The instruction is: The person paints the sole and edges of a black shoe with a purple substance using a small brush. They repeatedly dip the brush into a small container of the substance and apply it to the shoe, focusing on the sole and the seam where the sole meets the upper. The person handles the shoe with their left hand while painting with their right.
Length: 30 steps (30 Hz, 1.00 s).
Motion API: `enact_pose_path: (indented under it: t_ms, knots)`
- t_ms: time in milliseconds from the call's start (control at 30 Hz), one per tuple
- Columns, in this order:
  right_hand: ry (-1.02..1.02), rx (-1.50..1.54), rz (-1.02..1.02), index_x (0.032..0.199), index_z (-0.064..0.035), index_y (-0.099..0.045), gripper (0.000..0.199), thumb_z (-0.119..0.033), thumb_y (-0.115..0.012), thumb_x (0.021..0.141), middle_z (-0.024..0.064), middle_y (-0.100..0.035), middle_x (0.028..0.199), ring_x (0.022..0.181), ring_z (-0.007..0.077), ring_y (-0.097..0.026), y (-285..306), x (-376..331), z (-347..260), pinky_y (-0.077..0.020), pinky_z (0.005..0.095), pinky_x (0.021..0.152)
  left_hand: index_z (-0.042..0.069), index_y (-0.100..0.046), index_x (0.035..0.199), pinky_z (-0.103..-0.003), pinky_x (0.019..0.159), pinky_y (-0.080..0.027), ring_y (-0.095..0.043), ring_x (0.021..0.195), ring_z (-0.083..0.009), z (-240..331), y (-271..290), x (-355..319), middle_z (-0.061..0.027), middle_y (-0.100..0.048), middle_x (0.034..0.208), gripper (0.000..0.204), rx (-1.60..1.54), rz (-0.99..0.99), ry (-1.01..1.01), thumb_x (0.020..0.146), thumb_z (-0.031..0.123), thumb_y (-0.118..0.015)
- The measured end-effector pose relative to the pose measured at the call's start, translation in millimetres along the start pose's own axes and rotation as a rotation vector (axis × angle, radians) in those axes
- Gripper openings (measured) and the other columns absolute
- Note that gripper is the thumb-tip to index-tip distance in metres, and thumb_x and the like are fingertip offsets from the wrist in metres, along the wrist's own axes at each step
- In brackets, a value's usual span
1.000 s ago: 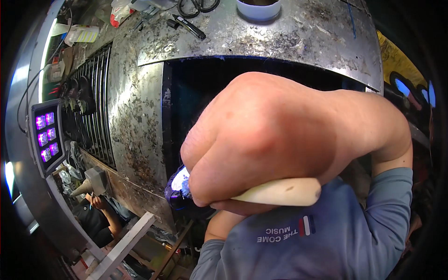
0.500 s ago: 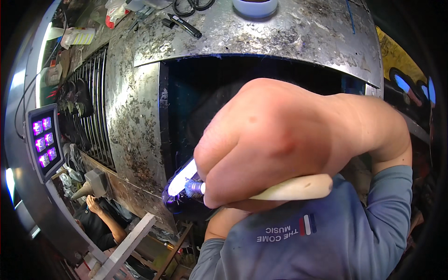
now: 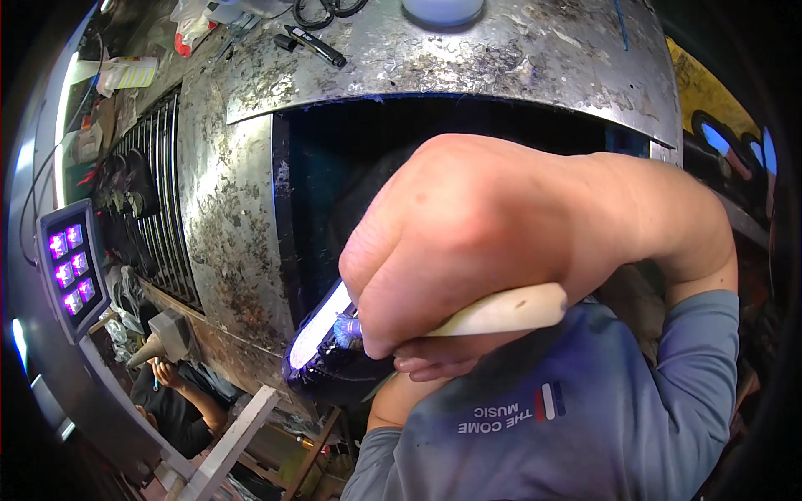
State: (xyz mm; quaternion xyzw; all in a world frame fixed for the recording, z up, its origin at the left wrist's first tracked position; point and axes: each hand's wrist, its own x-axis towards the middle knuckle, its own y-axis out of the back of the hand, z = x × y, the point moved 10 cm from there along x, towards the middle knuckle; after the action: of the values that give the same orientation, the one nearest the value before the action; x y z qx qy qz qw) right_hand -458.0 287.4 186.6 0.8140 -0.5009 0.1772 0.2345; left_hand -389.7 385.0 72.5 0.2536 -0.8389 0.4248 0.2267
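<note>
My right hand (image 3: 468, 242) is closed round the pale wooden handle (image 3: 518, 310) of a small brush, its bluish bristles (image 3: 345, 331) pointing left. The bristles touch the edge of a glowing white strip (image 3: 319, 332) on a dark shoe-like piece (image 3: 330, 376), which is tilted below my knuckles. Part of this piece is hidden behind my right hand. My left forearm (image 3: 405, 399) rises from the lower edge toward it, but the left hand's fingers are covered by my right hand.
A worn metal bench (image 3: 535, 58) bears a black marker (image 3: 316, 46), black-handled scissors (image 3: 326, 10) and a white bowl (image 3: 443, 10). A lamp with purple lights (image 3: 73, 269) stands at left, near dark shoes on a rack (image 3: 167, 192). Another person's hand (image 3: 167, 373) works at lower left.
The brush and my right hand have shifted slightly left, and the brush handle has swung a little upward. More curled fingertips show under the handle. The whole view has moved slightly.
</note>
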Motion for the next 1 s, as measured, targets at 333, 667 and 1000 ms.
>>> enact_pose_path:
  t_ms: [333, 667, 1000]
  knots:
    - [0.205, 0.005, 0.074, 0.088, -0.0050, -0.065, 0.014, -0.012, -0.077, 0.085, 0.0087, -0.061, 0.075, 0.066, 0.0325, -0.062, 24, -10, -5, -0.0480, 0.0398, 0.055, 0.003, -0.060, 0.121, -0.035, 0.077, -0.066, -0.076, 0.088, -0.0237, 5, 1, -9, -0.0137, -0.073, 0.103, 0.026, -0.072, 0.010, -0.147, 0.107, 0.024, -0.052]
    - [-0.004, -0.181, 0.124, 0.096, -0.0054, -0.077, 0.015, -0.009, -0.079, 0.081, 0.0101, -0.073, 0.085, 0.077, 0.0260, -0.072, 58, -22, 11, -0.0572, 0.0352, 0.069, -0.003, -0.047, 0.129, -0.025, 0.044, -0.051, -0.062, 0.053, -0.0125, 45, -42, -59, -0.0073, -0.065, 0.081, 0.044, 0.620, 0.911, -0.415, 0.108, 0.035, -0.047]
    - [-0.165, -0.273, 0.284, 0.096, -0.0039, -0.078, 0.023, -0.008, -0.083, 0.074, 0.0120, -0.075, 0.086, 0.077, 0.0259, -0.072, 83, -39, 14, -0.0553, 0.0337, 0.069, -0.005, -0.057, 0.132, -0.040, 0.099, -0.054, -0.070, 0.105, -0.0248, 131, -273, -95, -0.0132, -0.071, 0.118, 0.071, 1.842, 1.706, -0.378, 0.076, 0.026, -0.088]
